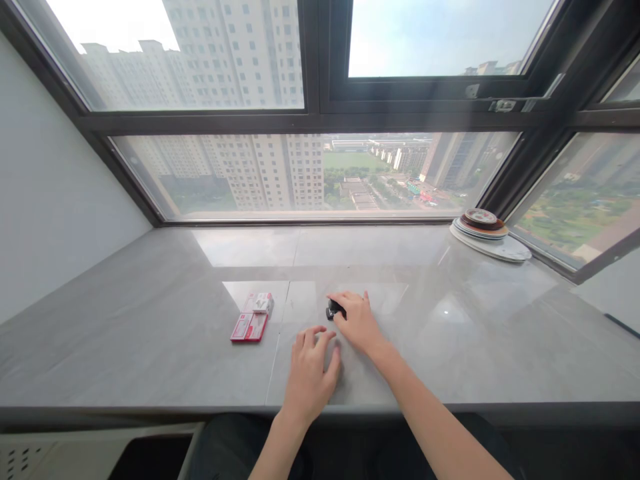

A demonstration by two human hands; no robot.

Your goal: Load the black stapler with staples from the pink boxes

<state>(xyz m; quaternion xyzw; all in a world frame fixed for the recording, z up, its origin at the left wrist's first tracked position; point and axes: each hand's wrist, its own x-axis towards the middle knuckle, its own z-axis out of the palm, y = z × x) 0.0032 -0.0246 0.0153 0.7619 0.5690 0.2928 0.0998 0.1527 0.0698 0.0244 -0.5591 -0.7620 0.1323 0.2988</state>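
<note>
My right hand point(356, 323) is closed around a small black stapler point(331, 311) on the grey stone countertop point(165, 320). Its fingers cover most of the stapler, so only the left end shows clearly. Just below and to the left, my left hand point(312, 373) hovers over or rests on the counter, fingers loosely curled and thumb apart, with nothing in it. Farther left lies a flat red-and-white pack point(249, 327), and a small white box point(263, 303) sits at its upper right corner.
A stack of plates and round boards point(490, 248) stands in the far right corner by the window. Dark window frames point(310, 123) border the counter's back, and a white wall point(60, 173) rises on the left. The counter's front edge point(150, 408) runs close to my body.
</note>
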